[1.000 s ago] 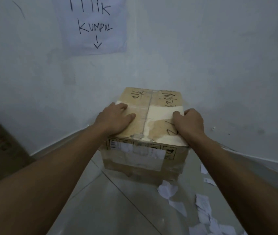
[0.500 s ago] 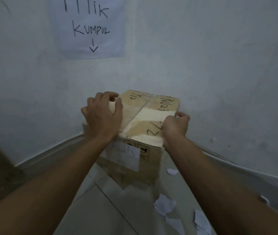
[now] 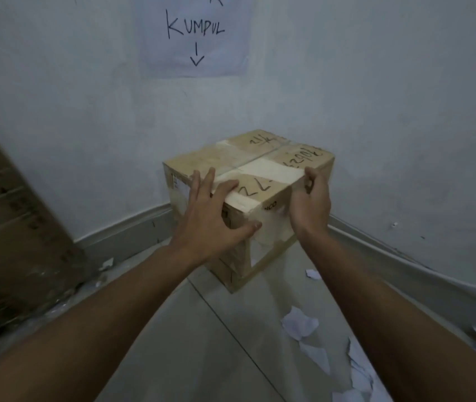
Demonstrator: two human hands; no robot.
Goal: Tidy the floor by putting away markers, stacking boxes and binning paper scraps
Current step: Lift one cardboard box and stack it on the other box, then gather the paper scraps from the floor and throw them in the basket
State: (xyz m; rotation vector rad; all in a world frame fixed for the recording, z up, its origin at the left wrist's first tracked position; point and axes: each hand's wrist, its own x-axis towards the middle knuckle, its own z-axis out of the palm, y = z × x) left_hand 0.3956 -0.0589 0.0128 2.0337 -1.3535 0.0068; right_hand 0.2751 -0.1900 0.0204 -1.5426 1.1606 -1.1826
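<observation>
We have the taped brown cardboard box (image 3: pixel 250 198) standing on the pale tiled floor (image 3: pixel 190 343) in the corner of the room, its far sides near both walls and one bottom corner turned toward us. Our left hand (image 3: pixel 212 216) lies spread over the near top corner, fingers wide across the lid and thumb pressed against the near side face; it presses rather than grips. Our right hand (image 3: pixel 310 201) is at the right edge with the fingers curled loosely, and we cannot tell whether they actually pinch the cardboard or only rest against it. We judge the step in hand to be squaring the box into the corner, so we should push low and evenly with both palms, turning it until its sides run parallel to the grey skirting board (image 3: pixel 132 230), rather than pressing on the lid, where the tape looks worn. Torn white paper scraps (image 3: pixel 300 324) lie on the tiles to the right, well apart from the box, and are not yet binned. On the whitish wall above hangs a white paper sign (image 3: pixel 194 36) reading "KUMPUL" with an arrow pointing down. A large brown cardboard sheet (image 3: pixel 10 221) leans at the left.
</observation>
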